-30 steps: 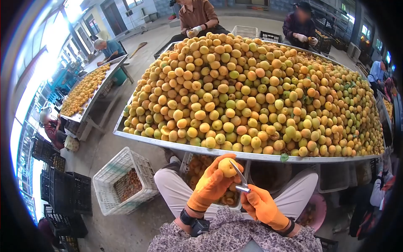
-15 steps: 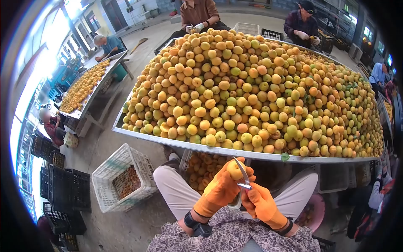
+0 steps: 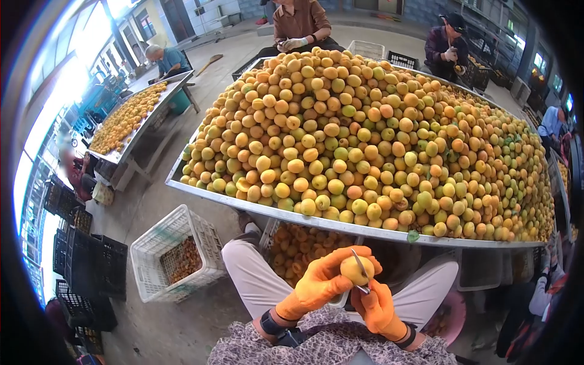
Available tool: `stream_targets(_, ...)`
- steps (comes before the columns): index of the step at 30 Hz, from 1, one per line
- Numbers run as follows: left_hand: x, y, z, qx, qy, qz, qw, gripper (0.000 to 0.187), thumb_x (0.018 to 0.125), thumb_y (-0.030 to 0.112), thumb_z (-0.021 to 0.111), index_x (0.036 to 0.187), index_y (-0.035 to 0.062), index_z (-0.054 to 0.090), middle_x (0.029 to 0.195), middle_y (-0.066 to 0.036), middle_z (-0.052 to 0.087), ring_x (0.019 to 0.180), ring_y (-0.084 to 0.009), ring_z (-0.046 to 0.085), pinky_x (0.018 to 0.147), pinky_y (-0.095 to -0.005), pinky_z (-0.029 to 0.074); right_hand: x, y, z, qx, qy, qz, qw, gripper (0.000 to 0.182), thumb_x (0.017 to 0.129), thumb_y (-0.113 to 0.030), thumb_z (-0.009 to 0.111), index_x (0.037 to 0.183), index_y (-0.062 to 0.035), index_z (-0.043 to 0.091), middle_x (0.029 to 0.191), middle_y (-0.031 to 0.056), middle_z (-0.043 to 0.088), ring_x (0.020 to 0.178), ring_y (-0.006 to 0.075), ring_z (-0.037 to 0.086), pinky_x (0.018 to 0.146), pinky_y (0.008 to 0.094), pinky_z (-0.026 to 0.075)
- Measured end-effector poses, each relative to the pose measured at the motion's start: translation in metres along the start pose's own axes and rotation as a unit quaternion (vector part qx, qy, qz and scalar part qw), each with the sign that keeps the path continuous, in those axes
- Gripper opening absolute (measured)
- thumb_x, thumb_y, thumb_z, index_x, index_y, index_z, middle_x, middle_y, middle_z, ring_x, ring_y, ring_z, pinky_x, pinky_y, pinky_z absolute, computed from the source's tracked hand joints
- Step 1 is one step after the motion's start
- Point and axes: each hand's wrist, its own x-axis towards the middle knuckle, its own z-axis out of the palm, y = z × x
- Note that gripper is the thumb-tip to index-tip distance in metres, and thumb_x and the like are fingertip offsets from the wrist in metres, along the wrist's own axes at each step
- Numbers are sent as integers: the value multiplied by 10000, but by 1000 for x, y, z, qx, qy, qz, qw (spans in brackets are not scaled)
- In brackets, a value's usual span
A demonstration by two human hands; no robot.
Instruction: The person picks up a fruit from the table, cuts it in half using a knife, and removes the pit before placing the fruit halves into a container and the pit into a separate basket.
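My left hand [image 3: 321,281], in an orange glove, is closed round a yellow apricot [image 3: 350,271] in front of my lap. In my right hand [image 3: 381,311], also orange-gloved, is a small knife [image 3: 364,288]. Its curved blade lies across the side of the apricot facing me, and the fingers cover most of the handle. Below and beyond my hands, a crate [image 3: 267,234] between my knees holds apricot halves [image 3: 298,246]. A large heap of apricots [image 3: 340,146] fills the metal-edged table [image 3: 292,216] in front of me.
On the left floor stands a white crate [image 3: 207,234] with brownish pieces at its bottom. Black crates [image 3: 94,267] are stacked farther left. A pink basin [image 3: 453,316] is by my right knee. People sit across the table, and another table [image 3: 131,155] bears more apricots.
Both hands have come lower and slightly right with the apricot and knife. The blade, earlier pointing up along the apricot's edge, now crosses its near face. My view has shifted a little.
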Motion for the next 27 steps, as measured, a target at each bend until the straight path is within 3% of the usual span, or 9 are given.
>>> stream_targets(4, 4, 27, -2, 74, -49, -46, 995, 615, 821, 232, 748, 1319, -20, 491, 1239, -179, 590, 1124, -309, 601, 985, -431, 480, 5, -12, -7, -66, -64, -102, 991, 614, 942, -582, 461, 998, 19, 571, 624, -23, 504, 513, 42, 409, 459, 218, 297)
stream_targets(7, 23, 50, -17, 453, -262, 35, 851, 675, 750, 229, 817, 1292, -42, 521, 1229, -167, 591, 1112, -251, 595, 997, -388, 437, 3, -10, -7, -111, -75, -144, 980, 553, 981, -509, 412, 995, 21, 569, 614, -18, 505, 486, 54, 398, 452, 221, 293)
stream_targets(11, 13, 20, 17, 32, -180, -56, 982, 717, 821, 200, 754, 1406, -10, 396, 1240, -134, 569, 1123, -217, 564, 1004, -349, 428, 6, -3, -3, -114, -55, -256, 958, 473, 975, -403, 428, 1081, 17, 618, 935, 125, 654, 833, 238, 641, 777, 332, 494)
stream_targets(14, 5, 5, 20, 22, -155, -11, 988, 725, 834, 255, 740, 1403, -27, 389, 1251, -147, 562, 1154, -224, 545, 1022, -370, 411, 9, -2, -1, -76, 14, -261, 962, 467, 974, -398, 420, 1072, 8, 630, 1051, 152, 640, 957, 294, 634, 869, 370, 481)
stream_targets(18, 7, 36, 6, 182, -169, 9, 969, 716, 757, 382, 778, 1297, -8, 517, 1265, -176, 580, 1200, -302, 550, 1047, -492, 373, 16, -18, -17, -169, -75, -287, 940, 498, 978, -412, 395, 1086, 16, 626, 932, 131, 672, 866, 275, 670, 790, 341, 513)
stream_targets(20, 8, 65, 15, 560, -165, 31, 812, 668, 727, 276, 806, 1292, 42, 537, 1261, -165, 581, 1246, -350, 508, 1028, -484, 385, 19, -12, -23, -142, -125, -202, 961, 566, 977, -515, 381, 916, 5, 597, 780, 68, 577, 644, 155, 535, 557, 279, 421)
stream_targets(22, 20, 77, 16, 637, -200, -17, 744, 699, 701, 211, 825, 1320, 82, 528, 1250, -141, 588, 1271, -375, 474, 985, -450, 425, 18, -5, -25, -144, -117, -207, 961, 527, 974, -472, 395, 962, 11, 607, 784, 78, 603, 659, 186, 572, 581, 294, 444)
stream_targets(25, 22, 46, 14, 272, -177, -43, 945, 700, 753, 264, 805, 1337, 32, 495, 1193, -115, 609, 1164, -257, 545, 978, -374, 432, 24, 10, -30, -160, -102, -290, 938, 468, 971, -394, 419, 1041, 17, 631, 799, 97, 651, 687, 254, 634, 629, 328, 487)
stream_targets(27, 12, 21, 20, 75, -111, -88, 987, 653, 826, 260, 761, 1340, -24, 475, 1183, -84, 597, 1114, -169, 542, 995, -339, 416, 25, 7, -23, -163, -63, -316, 932, 481, 976, -404, 408, 1040, 17, 632, 805, 100, 650, 692, 257, 632, 634, 330, 490)
